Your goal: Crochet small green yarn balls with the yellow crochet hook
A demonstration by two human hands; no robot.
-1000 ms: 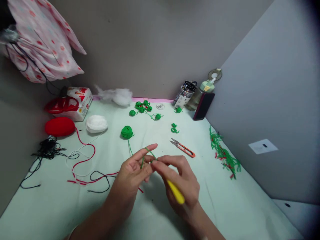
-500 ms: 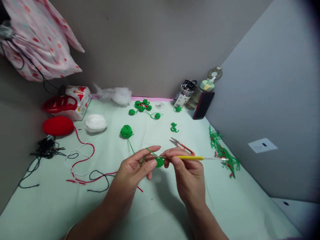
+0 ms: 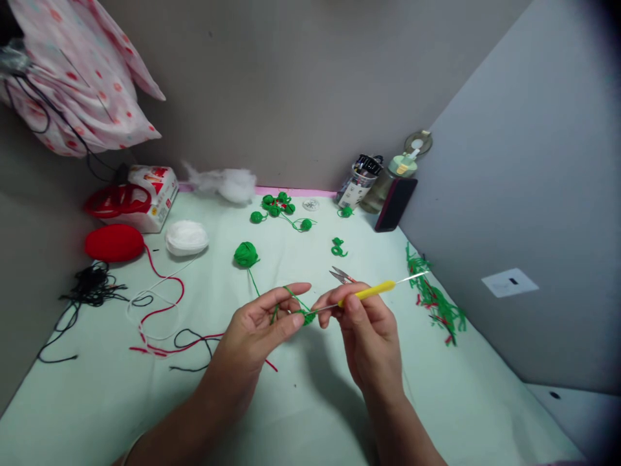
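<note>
Between the thumb and fingers of my left hand (image 3: 259, 327) a small green crochet piece (image 3: 307, 318) is pinched. Green yarn loops over the raised left index finger and runs back to a green yarn ball (image 3: 246, 254). My right hand (image 3: 369, 323) grips a crochet hook (image 3: 373, 292) by its yellow handle. The hook's thin metal shaft points left and its tip meets the crochet piece; whether it is through a stitch I cannot tell. Thread snips (image 3: 342, 275) lie just behind the right hand, partly hidden by it.
Red yarn (image 3: 114, 243), white yarn (image 3: 187, 238) and black yarn (image 3: 91, 283) lie left. White stuffing (image 3: 233, 185) and small green balls (image 3: 274, 206) sit at the back. A pen cup (image 3: 356, 184), bottle (image 3: 383, 188) and phone (image 3: 396, 205) stand back right, yarn scraps (image 3: 434, 298) at right.
The hook has swung from pointing down toward me to nearly level, then its handle end has tilted up. The green piece has come into view at the left fingertips. My left hand has stayed nearly in place.
</note>
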